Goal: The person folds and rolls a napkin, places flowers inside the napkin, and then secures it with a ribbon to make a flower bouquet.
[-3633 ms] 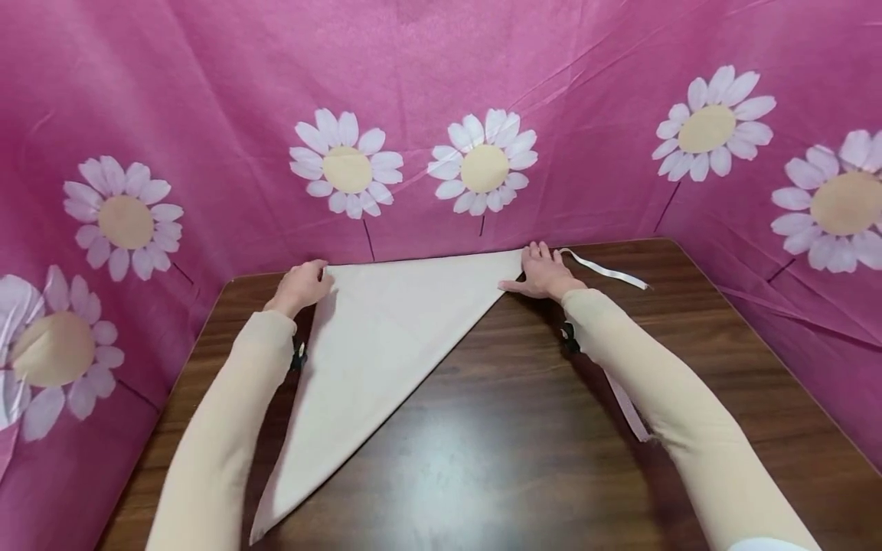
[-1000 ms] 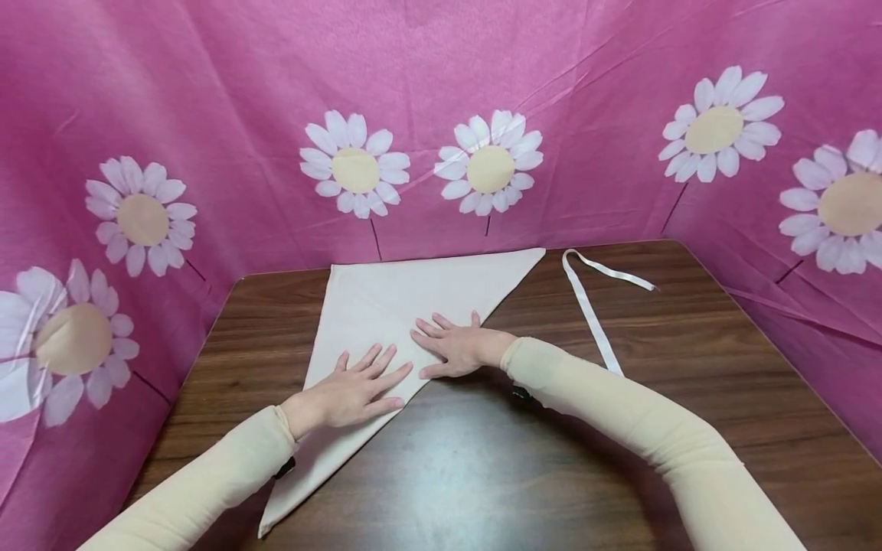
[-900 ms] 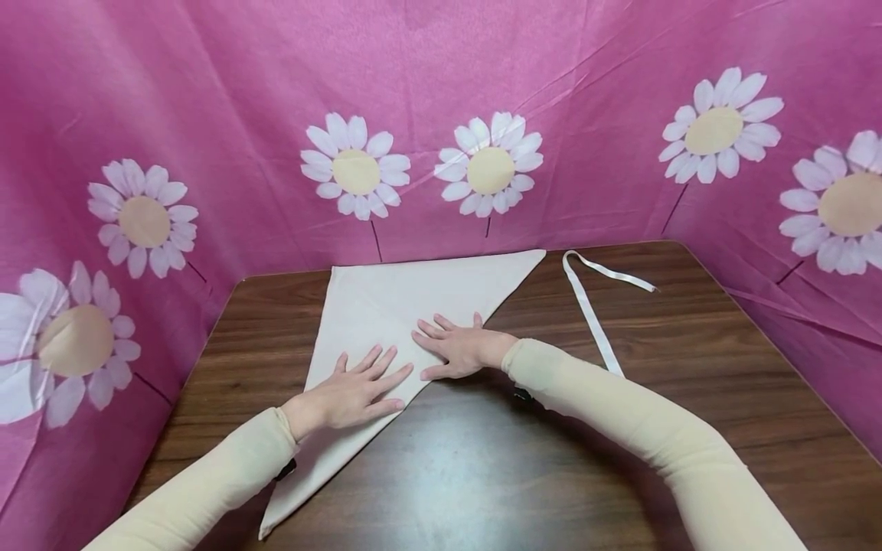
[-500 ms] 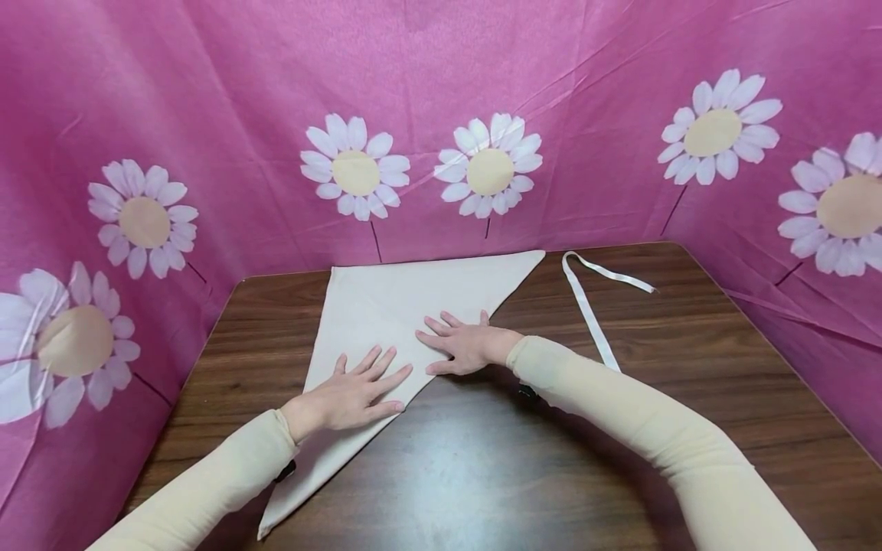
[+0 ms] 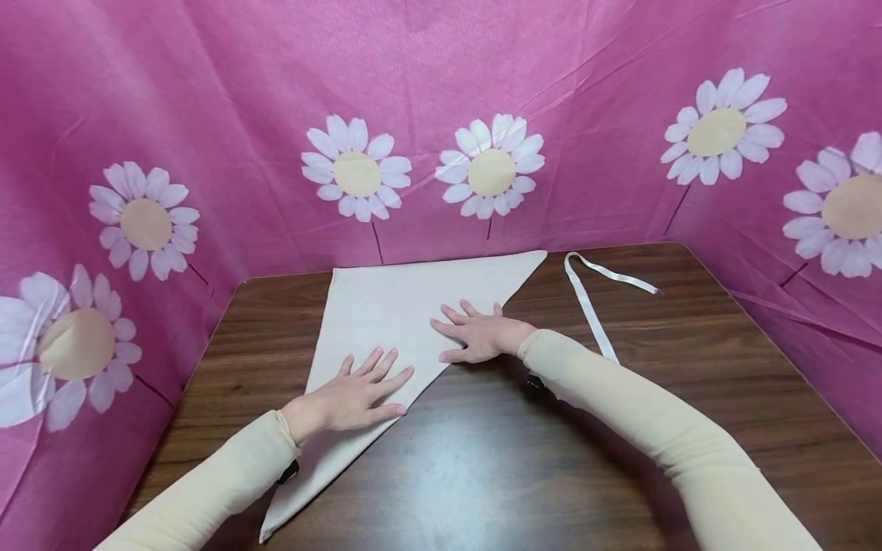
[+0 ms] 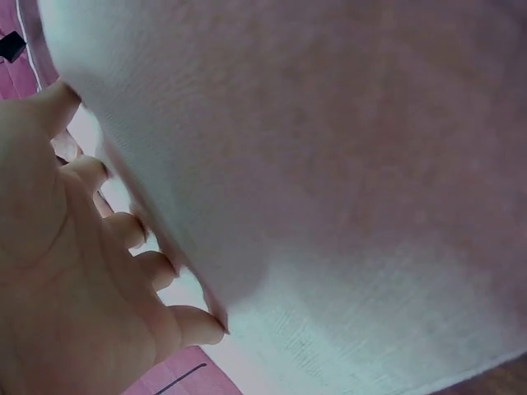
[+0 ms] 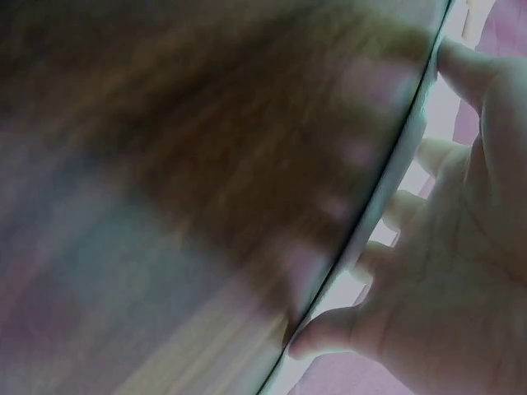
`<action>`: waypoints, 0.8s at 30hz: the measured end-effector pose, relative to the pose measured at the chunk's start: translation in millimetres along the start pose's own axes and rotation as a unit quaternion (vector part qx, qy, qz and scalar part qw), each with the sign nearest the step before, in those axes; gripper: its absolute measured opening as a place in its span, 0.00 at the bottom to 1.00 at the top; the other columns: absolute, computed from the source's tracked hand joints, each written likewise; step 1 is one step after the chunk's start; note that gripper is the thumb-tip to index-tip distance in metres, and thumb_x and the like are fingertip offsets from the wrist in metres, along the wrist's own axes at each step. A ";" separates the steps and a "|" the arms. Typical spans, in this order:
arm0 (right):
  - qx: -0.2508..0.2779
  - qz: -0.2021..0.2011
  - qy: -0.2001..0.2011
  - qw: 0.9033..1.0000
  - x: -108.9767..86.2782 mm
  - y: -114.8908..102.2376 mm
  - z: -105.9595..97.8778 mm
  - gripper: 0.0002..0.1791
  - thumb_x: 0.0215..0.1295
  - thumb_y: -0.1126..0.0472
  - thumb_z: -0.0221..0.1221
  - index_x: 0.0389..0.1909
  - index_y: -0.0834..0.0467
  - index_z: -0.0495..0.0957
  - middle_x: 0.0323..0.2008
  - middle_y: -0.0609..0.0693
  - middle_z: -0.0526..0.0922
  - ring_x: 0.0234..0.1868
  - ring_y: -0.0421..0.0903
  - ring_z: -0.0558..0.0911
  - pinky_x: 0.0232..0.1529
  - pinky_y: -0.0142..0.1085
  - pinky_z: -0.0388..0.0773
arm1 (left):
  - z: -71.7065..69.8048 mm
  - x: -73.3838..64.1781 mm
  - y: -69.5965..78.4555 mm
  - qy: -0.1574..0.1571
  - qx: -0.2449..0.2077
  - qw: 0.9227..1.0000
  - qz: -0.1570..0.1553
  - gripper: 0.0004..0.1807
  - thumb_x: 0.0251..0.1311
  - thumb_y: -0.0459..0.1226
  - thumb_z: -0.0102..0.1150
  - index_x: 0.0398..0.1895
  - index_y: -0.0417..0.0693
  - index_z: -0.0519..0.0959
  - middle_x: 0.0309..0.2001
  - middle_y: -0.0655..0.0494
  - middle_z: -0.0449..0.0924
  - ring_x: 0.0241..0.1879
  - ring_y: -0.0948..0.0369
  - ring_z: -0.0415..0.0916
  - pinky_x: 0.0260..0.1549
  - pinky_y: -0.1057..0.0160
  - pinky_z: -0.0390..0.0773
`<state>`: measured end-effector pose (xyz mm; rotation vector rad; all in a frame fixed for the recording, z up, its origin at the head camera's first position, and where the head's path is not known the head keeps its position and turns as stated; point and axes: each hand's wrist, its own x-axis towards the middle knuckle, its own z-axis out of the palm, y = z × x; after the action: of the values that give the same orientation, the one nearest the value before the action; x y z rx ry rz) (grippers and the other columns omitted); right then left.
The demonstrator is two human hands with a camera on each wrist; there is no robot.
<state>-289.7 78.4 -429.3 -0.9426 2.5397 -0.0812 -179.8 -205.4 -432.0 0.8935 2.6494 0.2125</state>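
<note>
A cream cloth (image 5: 372,306), folded into a triangle, lies flat on the dark wooden table, its long slanting edge facing right and toward me. My left hand (image 5: 351,398) rests on its lower middle with the fingers spread. Further up the slanting edge, my right hand (image 5: 478,333) presses on the cloth, fingers also spread. In the left wrist view the fingertips of the left hand (image 6: 90,263) touch the cloth (image 6: 329,206). The right wrist view has the right hand (image 7: 445,255) with its fingertips along the cloth's edge. Neither hand grips anything.
A white ribbon (image 5: 586,302) lies bent on the table (image 5: 551,474) to the right of the cloth, partly hidden by my right sleeve (image 5: 641,405). Pink fabric (image 5: 427,61) printed with daisies hangs behind the table and at both sides.
Both hands have come from the cloth's far corners to its middle, with fingers spread. Lately the right hand has slid up and right along the slanting edge; the left hand has stayed put.
</note>
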 end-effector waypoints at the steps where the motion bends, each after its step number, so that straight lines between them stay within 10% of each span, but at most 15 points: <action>1: 0.003 0.001 0.001 1.000 -0.3 1.1 -0.6 0.44 0.69 0.23 0.40 0.81 0.33 0.43 0.82 0.43 0.36 0.80 0.56 0.34 0.65 0.76 0.37 | -0.6 0.0 0.1 0.002 -0.002 1.000 0.001 0.38 0.73 0.66 0.39 0.81 0.65 0.55 0.81 0.47 0.41 0.79 0.44 0.35 0.68 0.28 0.39; 24: 0.044 0.120 0.028 0.991 -1.8 64.1 -12.5 0.51 0.65 0.20 0.41 0.82 0.40 0.41 0.81 0.60 0.36 0.75 0.76 0.36 0.70 0.70 0.38 | -2.4 -1.5 2.6 0.015 -0.023 1.000 0.007 0.37 0.72 0.64 0.44 0.80 0.63 0.58 0.81 0.46 0.44 0.79 0.43 0.37 0.67 0.26 0.41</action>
<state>-332.6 127.6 -430.0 -0.6046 2.6572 -0.1489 -178.1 -204.4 -428.7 0.9014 2.6547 0.2908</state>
